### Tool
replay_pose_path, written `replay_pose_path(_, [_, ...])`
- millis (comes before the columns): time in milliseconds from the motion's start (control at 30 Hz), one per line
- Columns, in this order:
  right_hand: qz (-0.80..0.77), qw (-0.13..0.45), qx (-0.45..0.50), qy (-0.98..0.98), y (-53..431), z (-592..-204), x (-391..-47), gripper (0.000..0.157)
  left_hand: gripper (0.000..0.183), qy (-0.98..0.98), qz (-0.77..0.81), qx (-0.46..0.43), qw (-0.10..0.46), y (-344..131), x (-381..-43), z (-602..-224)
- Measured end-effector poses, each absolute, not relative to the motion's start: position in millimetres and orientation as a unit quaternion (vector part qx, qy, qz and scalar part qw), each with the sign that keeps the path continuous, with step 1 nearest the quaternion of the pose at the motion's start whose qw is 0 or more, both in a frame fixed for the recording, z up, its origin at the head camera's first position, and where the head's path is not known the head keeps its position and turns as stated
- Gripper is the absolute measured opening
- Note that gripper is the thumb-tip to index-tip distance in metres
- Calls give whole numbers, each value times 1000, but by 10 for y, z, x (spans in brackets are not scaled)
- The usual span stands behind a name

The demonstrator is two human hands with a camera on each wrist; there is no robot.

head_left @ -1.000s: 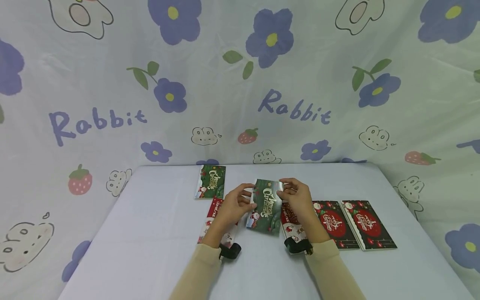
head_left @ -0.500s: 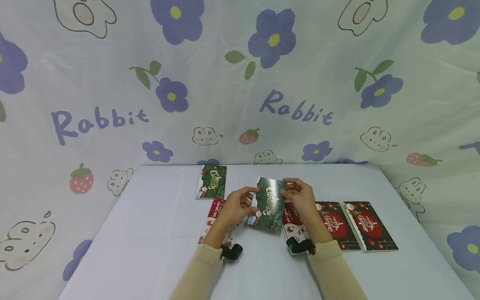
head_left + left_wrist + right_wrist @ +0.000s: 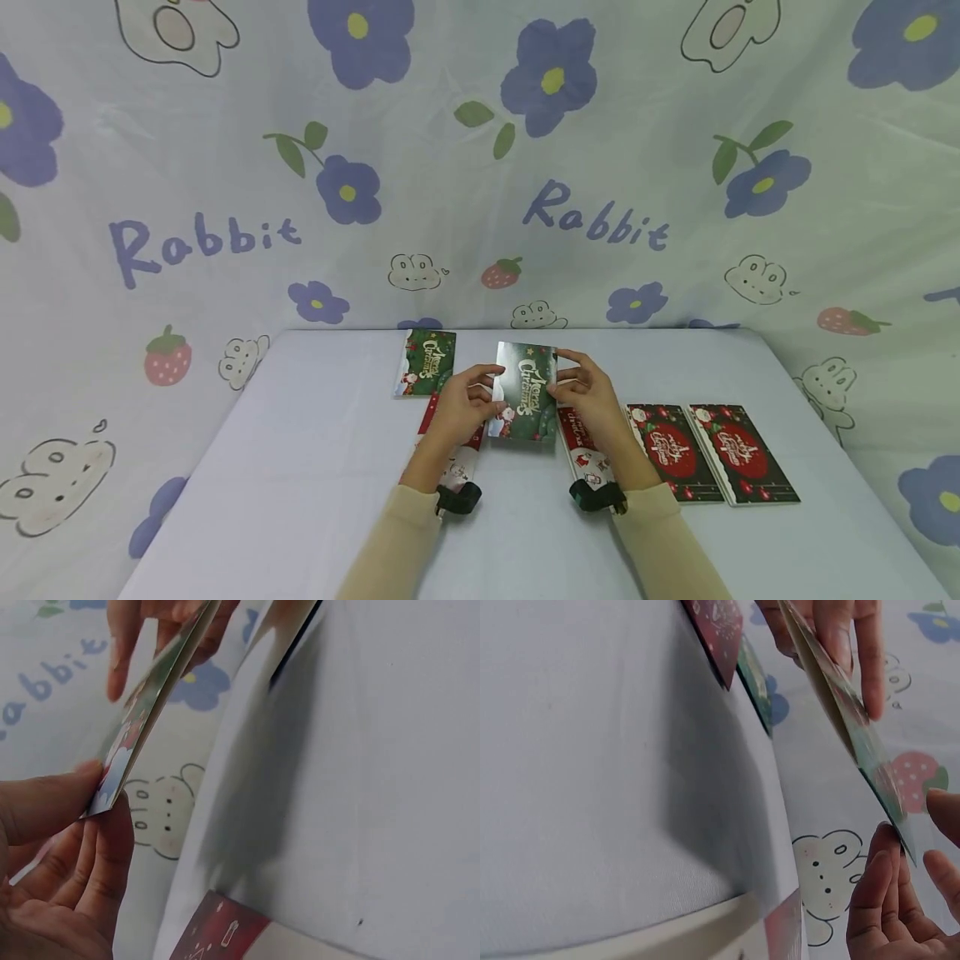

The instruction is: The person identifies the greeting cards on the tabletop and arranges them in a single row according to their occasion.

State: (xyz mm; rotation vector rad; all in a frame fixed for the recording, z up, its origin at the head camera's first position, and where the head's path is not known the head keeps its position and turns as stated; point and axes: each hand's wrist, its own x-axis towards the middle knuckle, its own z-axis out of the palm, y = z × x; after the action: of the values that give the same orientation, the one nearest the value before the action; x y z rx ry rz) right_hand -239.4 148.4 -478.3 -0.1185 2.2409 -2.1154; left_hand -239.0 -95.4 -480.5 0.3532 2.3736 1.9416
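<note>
A green "Merry Christmas" card (image 3: 522, 392) is held up between both hands, its front facing the head view. At the card's left edge my left hand (image 3: 461, 408) pinches it, thumb in front and fingers behind in the left wrist view. My right hand (image 3: 588, 396) has its fingers around the right edge; in the right wrist view its fingertips (image 3: 885, 832) meet the card's back. Seen edge-on, the card shows a folded, cream-backed layer. Below the wrists lie a red-and-white Christmas card (image 3: 462, 467) on the left and another red-and-white card (image 3: 588, 458) on the right, both partly covered.
Another green Christmas card (image 3: 427, 362) lies at the back left of the white table (image 3: 300, 467). On the right are two dark cards with red circles, one inner (image 3: 671, 450) and one outer (image 3: 744, 450). A patterned curtain (image 3: 450, 192) hangs behind the table.
Both hands have shifted the green card slightly left and farther back. The left hand now overlaps more of the red-and-white card's top. The cards on the table stay in place.
</note>
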Motion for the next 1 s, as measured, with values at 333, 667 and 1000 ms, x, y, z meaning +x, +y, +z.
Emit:
replay_pose_path(333, [-686, 33, -66, 724, 1385, -4779, -2356, 55, 54, 741, 665, 85, 31, -1040, -2418, -4805])
replay_pose_path(667, [-694, 44, -76, 714, 1330, -4795, -2353, 51, 53, 729, 681, 71, 25, -1073, -2433, -4782])
replay_pose_path(1000, [-680, 35, -69, 729, 1298, -4833, -2350, 49, 49, 759, 648, 59, 24, -1111, -2431, -4807])
